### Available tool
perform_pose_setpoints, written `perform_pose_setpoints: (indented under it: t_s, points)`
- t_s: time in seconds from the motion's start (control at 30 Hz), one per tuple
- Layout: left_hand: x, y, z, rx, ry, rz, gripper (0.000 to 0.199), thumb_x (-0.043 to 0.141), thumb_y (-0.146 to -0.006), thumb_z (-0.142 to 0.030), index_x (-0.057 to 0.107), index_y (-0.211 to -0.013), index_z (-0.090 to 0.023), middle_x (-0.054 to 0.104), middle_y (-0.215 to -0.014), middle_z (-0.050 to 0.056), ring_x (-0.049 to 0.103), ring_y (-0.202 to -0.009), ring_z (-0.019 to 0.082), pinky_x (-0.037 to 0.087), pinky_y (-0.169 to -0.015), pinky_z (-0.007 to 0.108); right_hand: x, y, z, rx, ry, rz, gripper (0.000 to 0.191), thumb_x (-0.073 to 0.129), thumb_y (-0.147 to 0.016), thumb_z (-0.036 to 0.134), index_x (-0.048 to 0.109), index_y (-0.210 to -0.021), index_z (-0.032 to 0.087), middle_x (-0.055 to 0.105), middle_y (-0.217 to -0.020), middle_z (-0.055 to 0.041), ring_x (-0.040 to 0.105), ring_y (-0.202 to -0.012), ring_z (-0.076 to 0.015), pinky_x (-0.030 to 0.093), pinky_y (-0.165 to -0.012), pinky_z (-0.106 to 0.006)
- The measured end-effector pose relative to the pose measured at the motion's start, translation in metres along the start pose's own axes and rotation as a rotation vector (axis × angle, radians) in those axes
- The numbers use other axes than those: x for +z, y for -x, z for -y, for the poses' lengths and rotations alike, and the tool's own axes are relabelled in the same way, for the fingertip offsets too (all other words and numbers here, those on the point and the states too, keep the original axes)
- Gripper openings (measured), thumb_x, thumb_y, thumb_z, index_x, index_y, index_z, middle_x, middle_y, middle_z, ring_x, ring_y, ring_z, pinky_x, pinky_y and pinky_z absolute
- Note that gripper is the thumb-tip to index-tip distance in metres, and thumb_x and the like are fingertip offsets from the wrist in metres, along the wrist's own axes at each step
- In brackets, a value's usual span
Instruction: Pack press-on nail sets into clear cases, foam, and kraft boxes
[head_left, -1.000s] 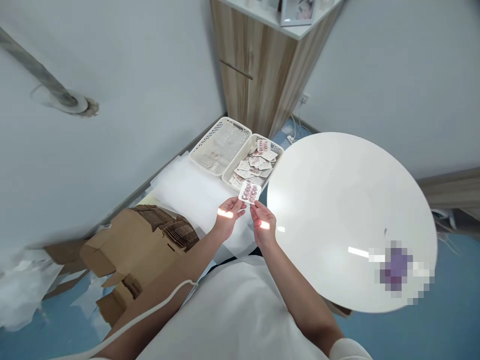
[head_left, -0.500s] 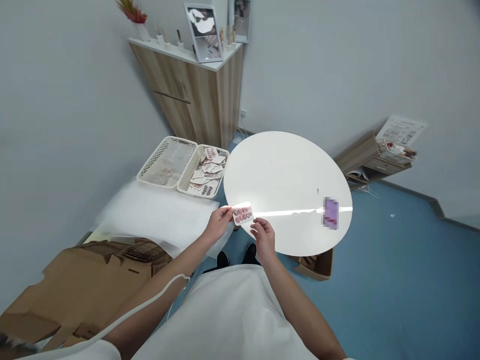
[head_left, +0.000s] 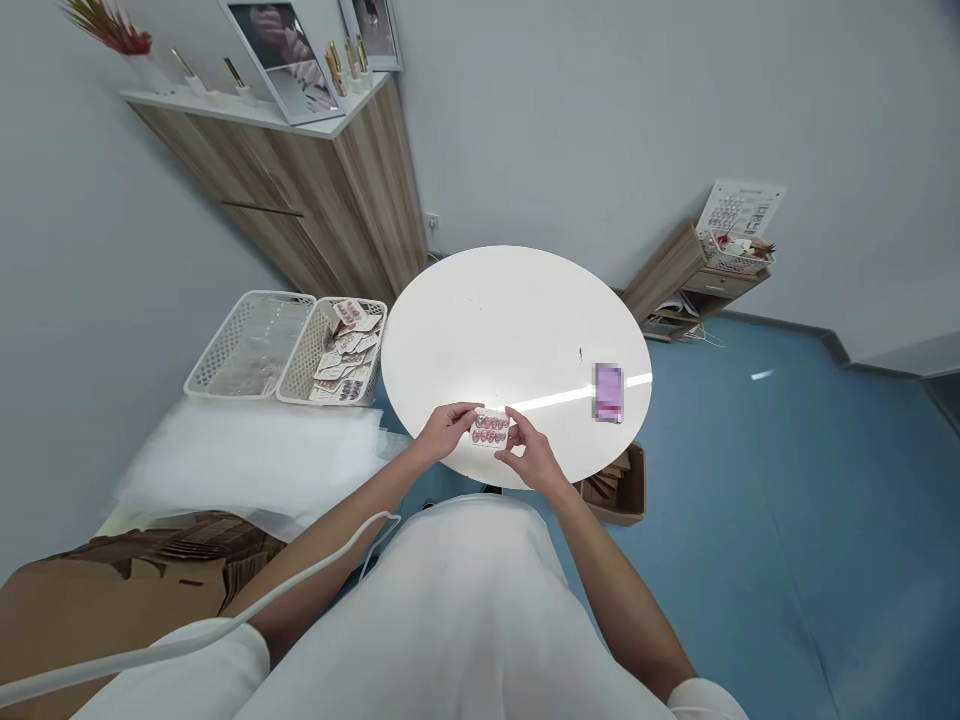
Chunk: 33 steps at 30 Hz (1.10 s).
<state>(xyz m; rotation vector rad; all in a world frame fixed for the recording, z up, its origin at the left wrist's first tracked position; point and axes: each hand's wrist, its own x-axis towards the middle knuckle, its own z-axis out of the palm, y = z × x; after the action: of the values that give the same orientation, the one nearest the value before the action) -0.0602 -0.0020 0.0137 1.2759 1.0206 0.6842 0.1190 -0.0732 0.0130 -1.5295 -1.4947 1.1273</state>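
A small white card with two rows of pink, shiny nail-shaped pieces [head_left: 490, 428] is held over the near edge of the round white table [head_left: 517, 320]. My left hand [head_left: 444, 430] pinches the card's left end. At its right edge is my right hand [head_left: 531, 452], with the index finger on the upper corner and the thumb lower down, curved around that side. A purple pixelated item [head_left: 608, 392] lies on the right part of the table. Left of the table, a white basket [head_left: 294, 365] holds many similar cards [head_left: 346, 345].
Another white basket [head_left: 206, 350] holds clear plastic pieces. White wrapping sheets [head_left: 247, 460] and brown cardboard [head_left: 112, 610] lie at the left. A cardboard box [head_left: 636, 490] stands under the table's right side. Behind are a wooden cabinet [head_left: 375, 180] and a small shelf [head_left: 664, 270]. A white cable [head_left: 300, 580] crosses my left arm.
The view has turned, so the table and baskets appear further left. The card is now level over the table edge, and my right hand has closed in on its right side.
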Motion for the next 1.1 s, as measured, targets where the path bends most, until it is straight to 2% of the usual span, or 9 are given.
perform_pose_setpoints:
  t_s: [0.17,0.23,0.33,0.6,0.77,0.83,1.0,1.03,1.1]
  points:
    - [0.01,-0.005,-0.006,0.069,-0.123,-0.039,0.055,0.055,-0.074,-0.042,0.047,-0.122,-0.016,0.055,-0.103,0.009,0.057,-0.082,0.015,0.046,-0.077,0.034,-0.022,-0.004,-0.017,0.018,-0.078,-0.022,0.067,0.066,-0.064,0.022,0.037,-0.124,0.027,0.053,-0.077,0.0036,0.056,-0.069,-0.0122,0.046,-0.075,-0.031]
    - [0.011,-0.003,-0.007,0.134,-0.28,-0.003,0.068,0.063,-0.067,-0.039,0.04,-0.128,-0.021,0.052,-0.11,0.008,0.056,-0.086,0.016,0.045,-0.079,0.034,-0.027,-0.005,-0.022,0.036,-0.118,-0.023,0.067,0.067,-0.063,0.022,0.037,-0.123,0.027,0.052,-0.075,0.0046,0.056,-0.068,-0.012,0.046,-0.074,-0.031]
    - [0.014,-0.001,-0.005,0.194,-0.446,0.1,0.082,0.069,-0.061,-0.036,0.031,-0.133,-0.027,0.055,-0.103,0.004,0.055,-0.082,0.015,0.044,-0.081,0.035,-0.031,-0.006,-0.027,0.059,-0.165,-0.008,0.068,0.068,-0.061,0.023,0.039,-0.122,0.026,0.052,-0.073,0.0051,0.056,-0.067,-0.0121,0.046,-0.074,-0.032]
    - [0.023,-0.008,0.014,0.151,-0.408,0.072,0.064,0.063,-0.067,-0.032,0.041,-0.126,-0.023,0.055,-0.083,0.001,0.052,-0.069,0.013,0.046,-0.077,0.032,-0.029,-0.015,-0.034,0.125,-0.244,0.045,0.069,0.066,-0.062,0.021,0.04,-0.125,0.027,0.054,-0.073,0.0046,0.054,-0.067,-0.012,0.045,-0.075,-0.033]
    - [0.012,-0.013,0.018,0.116,-0.437,0.033,0.062,0.063,-0.066,-0.034,0.043,-0.124,-0.024,0.054,-0.078,-0.001,0.052,-0.069,0.013,0.045,-0.074,0.029,-0.023,-0.023,-0.029,0.17,-0.222,0.067,0.085,0.069,-0.059,0.025,0.028,-0.133,0.031,0.05,-0.104,-0.0023,0.055,-0.068,-0.0101,0.046,-0.077,-0.035]
    - [0.005,-0.015,0.022,0.11,-0.459,0.015,0.063,0.063,-0.067,-0.035,0.042,-0.125,-0.025,0.054,-0.079,-0.001,0.052,-0.07,0.013,0.045,-0.074,0.029,-0.018,-0.028,-0.026,0.178,-0.193,0.074,0.085,0.069,-0.059,0.026,0.028,-0.133,0.031,0.049,-0.109,-0.0036,0.056,-0.069,-0.0104,0.046,-0.076,-0.035]
    - [-0.017,-0.021,0.034,0.1,-0.488,0.026,0.061,0.06,-0.068,-0.033,0.04,-0.126,-0.026,0.055,-0.088,0.001,0.053,-0.073,0.014,0.046,-0.071,0.029,0.005,-0.045,-0.022,0.212,-0.065,0.051,0.057,0.06,-0.068,0.025,0.043,-0.122,0.024,0.057,-0.072,0.0024,0.053,-0.067,-0.0143,0.045,-0.071,-0.034]
    - [-0.023,-0.022,0.037,0.102,-0.485,0.018,0.061,0.059,-0.069,-0.031,0.04,-0.126,-0.026,0.054,-0.092,0.002,0.053,-0.074,0.014,0.046,-0.072,0.03,0.011,-0.049,-0.022,0.211,-0.043,0.046,0.052,0.059,-0.069,0.025,0.045,-0.119,0.024,0.057,-0.069,0.0025,0.052,-0.068,-0.0149,0.044,-0.072,-0.035]
    - [-0.033,-0.023,0.044,0.094,-0.473,-0.002,0.061,0.058,-0.069,-0.029,0.039,-0.127,-0.027,0.052,-0.098,0.004,0.053,-0.077,0.015,0.046,-0.075,0.031,0.025,-0.058,-0.023,0.195,-0.016,0.029,0.048,0.059,-0.069,0.025,0.047,-0.116,0.024,0.059,-0.081,-0.0006,0.052,-0.072,-0.0152,0.044,-0.074,-0.035]
